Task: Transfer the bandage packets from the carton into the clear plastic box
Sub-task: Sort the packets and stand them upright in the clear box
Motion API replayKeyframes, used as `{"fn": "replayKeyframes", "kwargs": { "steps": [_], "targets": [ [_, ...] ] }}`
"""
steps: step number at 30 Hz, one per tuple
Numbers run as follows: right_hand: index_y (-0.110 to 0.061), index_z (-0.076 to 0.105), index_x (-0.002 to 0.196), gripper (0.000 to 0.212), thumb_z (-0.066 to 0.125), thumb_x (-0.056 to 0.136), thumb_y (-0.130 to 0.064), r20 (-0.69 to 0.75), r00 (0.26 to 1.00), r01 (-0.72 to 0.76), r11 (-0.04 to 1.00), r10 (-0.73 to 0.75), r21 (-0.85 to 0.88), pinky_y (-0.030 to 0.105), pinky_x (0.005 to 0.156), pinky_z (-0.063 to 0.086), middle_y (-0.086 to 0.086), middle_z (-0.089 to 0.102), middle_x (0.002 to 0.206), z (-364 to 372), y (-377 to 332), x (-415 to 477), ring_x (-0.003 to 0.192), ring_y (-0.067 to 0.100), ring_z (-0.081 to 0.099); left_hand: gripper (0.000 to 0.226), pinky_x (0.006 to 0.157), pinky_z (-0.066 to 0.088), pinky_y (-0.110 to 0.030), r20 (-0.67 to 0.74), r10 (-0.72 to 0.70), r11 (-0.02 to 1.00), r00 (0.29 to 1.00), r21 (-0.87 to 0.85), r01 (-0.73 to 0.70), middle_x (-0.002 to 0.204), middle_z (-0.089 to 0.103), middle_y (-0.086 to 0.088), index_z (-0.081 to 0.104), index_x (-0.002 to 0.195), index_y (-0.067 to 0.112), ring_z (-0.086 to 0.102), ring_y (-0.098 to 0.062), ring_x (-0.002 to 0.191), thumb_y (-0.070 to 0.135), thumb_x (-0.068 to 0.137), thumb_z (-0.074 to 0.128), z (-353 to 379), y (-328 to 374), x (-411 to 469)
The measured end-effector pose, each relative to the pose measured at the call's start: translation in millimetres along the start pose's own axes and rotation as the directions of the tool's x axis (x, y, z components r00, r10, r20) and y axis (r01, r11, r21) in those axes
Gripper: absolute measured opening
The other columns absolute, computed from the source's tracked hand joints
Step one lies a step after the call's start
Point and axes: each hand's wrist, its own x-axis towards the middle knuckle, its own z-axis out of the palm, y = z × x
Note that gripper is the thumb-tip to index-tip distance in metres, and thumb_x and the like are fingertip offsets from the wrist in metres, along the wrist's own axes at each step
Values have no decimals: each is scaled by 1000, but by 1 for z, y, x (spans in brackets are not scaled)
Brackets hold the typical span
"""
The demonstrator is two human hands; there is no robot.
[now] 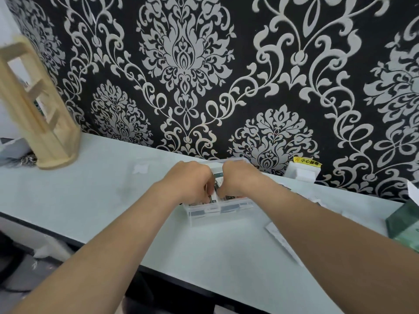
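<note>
Side by side inside the clear rectangular plastic box, the left hand and right hand curl fingers onto thin white-and-green bandage packets, likely light, floppy and slick, best pinched by their edges; the green carton sits at the right.

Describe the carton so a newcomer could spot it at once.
Start at the pale table below the patterned wall. Go right, past the clear box and white leaflet. The carton is the only green thing, cut by the frame edge.
</note>
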Motion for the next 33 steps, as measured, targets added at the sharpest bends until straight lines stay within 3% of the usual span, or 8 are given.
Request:
{"fn": "replayKeyframes", "kwargs": {
  "steps": [2,4,8,12,18,22,28,33],
  "targets": [
    [-14,50,99,33,70,76,-29,-10,1000,-10,1000,10,-21,33,72,51,7,59,101,7,-1,4,86,24,54,13,73,45,-28,15,5,1000,1000,-14,-4,89,69,11,69,89,32,62,-15,87,29,77,73,1,-2,3],
    [-17,47,98,33,68,76,-30,-27,1000,-5,999,4,-34,34,78,51,9,58,111,10,-2,7,90,25,54,13,72,47,-28,29,2,999,1000,-35,-1,88,68,11,68,87,31,62,-16,87,28,76,74,2,-4,5],
    [-14,48,88,26,67,79,-30,0,1000,-28,1000,28,6,27,60,43,1,57,86,6,1,7,77,21,57,13,73,48,-28,25,-1,999,1000,-50,2,87,67,12,69,88,30,61,-15,86,25,76,73,3,-5,5],
    [-16,42,67,27,65,82,-19,-6,999,-35,999,35,6,23,47,36,-2,51,63,1,5,6,55,13,48,13,70,46,-26,7,-5,997,1000,-75,5,81,62,14,70,88,29,60,-13,85,21,78,70,2,-5,4],
    [-14,48,68,23,68,80,-13,-10,1000,-18,1000,18,-8,24,54,41,-2,51,64,6,4,12,68,19,54,14,71,47,-26,-23,-4,996,1000,-91,2,78,59,15,69,87,29,59,-12,84,19,77,71,2,-5,4],
    [-13,50,85,20,69,81,-14,-11,1000,-26,1000,26,12,25,57,41,-1,51,72,5,4,9,77,21,54,16,74,51,-28,-46,-5,994,999,-112,0,79,61,14,70,86,28,59,-12,84,15,79,68,2,-5,4],
    [-12,48,85,19,67,82,-14,15,999,-31,1000,31,-2,24,47,37,-1,49,70,3,3,7,58,12,46,17,77,53,-32,-47,0,995,999,-104,-5,82,65,12,70,84,30,61,-15,85,15,79,65,3,-3,4],
    [-13,41,70,27,64,83,-12,5,1000,-29,999,29,14,24,45,36,0,50,67,3,4,7,55,12,47,13,76,53,-32,-66,3,992,998,-122,-11,85,68,10,72,85,28,61,-15,85,18,82,64,4,-1,7]
  ]
}}
